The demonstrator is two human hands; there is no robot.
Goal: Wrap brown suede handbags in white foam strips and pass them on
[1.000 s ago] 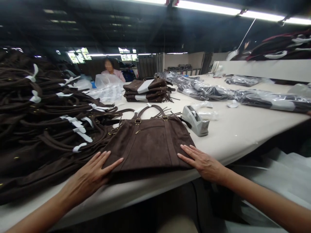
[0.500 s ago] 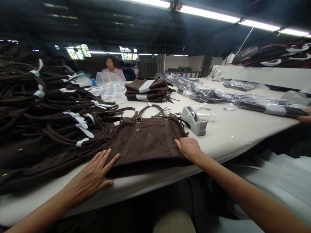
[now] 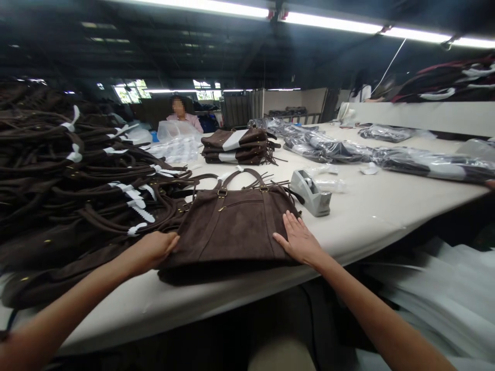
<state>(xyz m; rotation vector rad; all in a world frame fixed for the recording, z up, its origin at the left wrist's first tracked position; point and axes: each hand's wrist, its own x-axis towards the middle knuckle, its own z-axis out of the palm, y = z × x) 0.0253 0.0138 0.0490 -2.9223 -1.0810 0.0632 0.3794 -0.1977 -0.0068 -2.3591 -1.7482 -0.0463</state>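
Note:
A dark brown handbag (image 3: 240, 226) lies flat on the white-covered table (image 3: 359, 216), its handles pointing away from me. It has a zipped front pocket and brass-coloured buckles. My left hand (image 3: 157, 250) is closed on the bag's left side edge, fingers curled and partly hidden. My right hand (image 3: 299, 239) lies flat with fingers stretched out on the bag's right side. Just beyond that hand stands a grey tape dispenser (image 3: 311, 193).
A large heap of brown bags (image 3: 96, 185) with white-wrapped handles fills the left. Behind are a short stack of bags (image 3: 235, 144) and several plastic-wrapped bags (image 3: 429, 162). A person (image 3: 181, 116) sits at the far side. White sheets (image 3: 444, 293) lie lower right.
My left hand has gone from lying flat with fingers spread to gripping the bag's left edge. My right hand has opened from a grip on the right edge and now lies flat.

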